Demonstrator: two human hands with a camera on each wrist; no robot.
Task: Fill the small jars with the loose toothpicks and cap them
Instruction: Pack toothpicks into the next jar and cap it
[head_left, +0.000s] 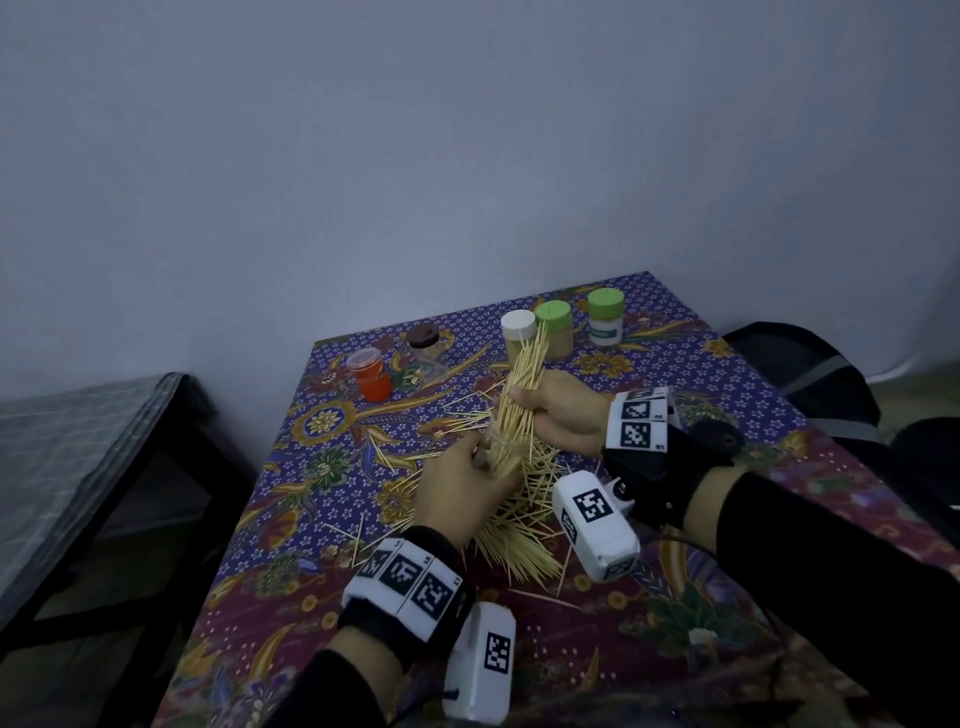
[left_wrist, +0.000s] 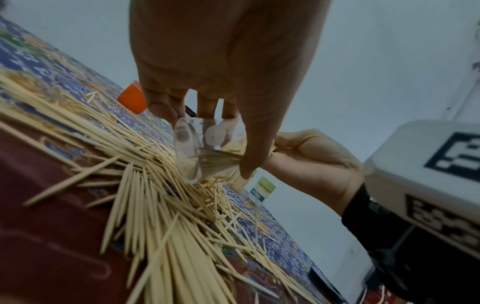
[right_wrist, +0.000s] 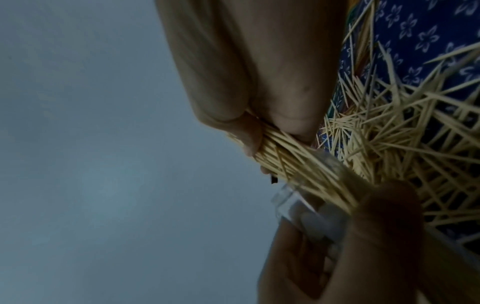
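My left hand (head_left: 467, 480) grips a small clear jar (left_wrist: 200, 148), tilted on its side above the toothpick pile (head_left: 514, 540). My right hand (head_left: 550, 410) pinches a thick bundle of toothpicks (head_left: 519, 395), and the bundle's lower end goes into the jar's mouth (right_wrist: 311, 185). The bundle's upper end fans out towards the capped jars. In the right wrist view the bundle (right_wrist: 293, 162) runs from my fingers into the clear jar. Loose toothpicks (left_wrist: 161, 226) lie spread on the patterned tablecloth under both hands.
At the table's back stand a white-capped jar (head_left: 518, 332), two green-capped jars (head_left: 555, 327) (head_left: 605, 314), a brown-capped clear jar (head_left: 426, 345) and an orange jar (head_left: 371, 374). A dark bench (head_left: 104, 457) stands left of the table, dark bags (head_left: 810, 374) at its right.
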